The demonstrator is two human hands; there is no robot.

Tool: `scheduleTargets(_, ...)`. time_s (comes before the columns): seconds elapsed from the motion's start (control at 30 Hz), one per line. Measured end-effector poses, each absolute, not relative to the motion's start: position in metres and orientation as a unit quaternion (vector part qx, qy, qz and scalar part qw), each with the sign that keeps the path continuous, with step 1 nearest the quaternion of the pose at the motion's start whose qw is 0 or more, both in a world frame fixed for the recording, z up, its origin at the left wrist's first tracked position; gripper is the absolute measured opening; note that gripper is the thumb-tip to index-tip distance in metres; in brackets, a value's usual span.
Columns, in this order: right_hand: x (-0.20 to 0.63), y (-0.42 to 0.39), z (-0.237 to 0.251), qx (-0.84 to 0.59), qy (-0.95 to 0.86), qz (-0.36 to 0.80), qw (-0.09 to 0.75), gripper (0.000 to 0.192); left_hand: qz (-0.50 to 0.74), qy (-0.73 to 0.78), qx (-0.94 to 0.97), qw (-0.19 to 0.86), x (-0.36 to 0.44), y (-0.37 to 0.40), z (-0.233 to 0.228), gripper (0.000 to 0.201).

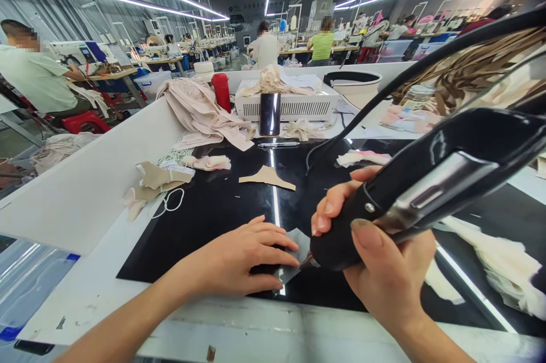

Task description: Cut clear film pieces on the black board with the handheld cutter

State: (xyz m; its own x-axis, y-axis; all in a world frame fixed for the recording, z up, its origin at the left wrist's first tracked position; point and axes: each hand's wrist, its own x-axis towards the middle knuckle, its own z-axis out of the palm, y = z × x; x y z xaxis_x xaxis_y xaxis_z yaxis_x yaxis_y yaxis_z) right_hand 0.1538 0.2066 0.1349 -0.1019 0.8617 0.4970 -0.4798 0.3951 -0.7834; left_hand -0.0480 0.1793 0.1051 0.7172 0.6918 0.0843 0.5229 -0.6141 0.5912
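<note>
Sewing workshop (251, 30) with white worktop (222, 329) under black mat (170, 238).
Near worktop's front edge, with left hand (251, 252) spread over grey sheet (301, 240) and right hand (388, 272) gripping black handheld tool (405, 175).

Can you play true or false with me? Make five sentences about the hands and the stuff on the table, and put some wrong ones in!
1. The right hand grips a black tool. True.

2. The left hand touches a small gray sheet. True.

3. The left hand is gripping the black tool too. False: only the right hand grips it.

4. A phone stands upright in front of a white box. True.

5. The white box has nothing on top. False: cream cloth lies on it.
</note>
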Motion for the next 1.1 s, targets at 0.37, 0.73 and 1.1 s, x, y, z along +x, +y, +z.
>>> scheduleTargets(0.37,0.150,0.201,0.134,-0.177,-0.531,0.519,0.646,0.035,0.163,0.337,0.887,0.270,-0.047,0.181,0.105,0.042)
scheduleTargets(0.73,0.143,0.194,0.135,-0.195,-0.530,0.524,0.638,0.038,0.164,0.330,0.889,0.272,-0.049,0.182,0.102,0.040)
scheduleTargets(1.1,0.132,0.184,0.136,-0.180,-0.545,0.519,0.634,0.032,0.157,0.327,0.895,0.258,-0.047,0.182,0.104,0.042)
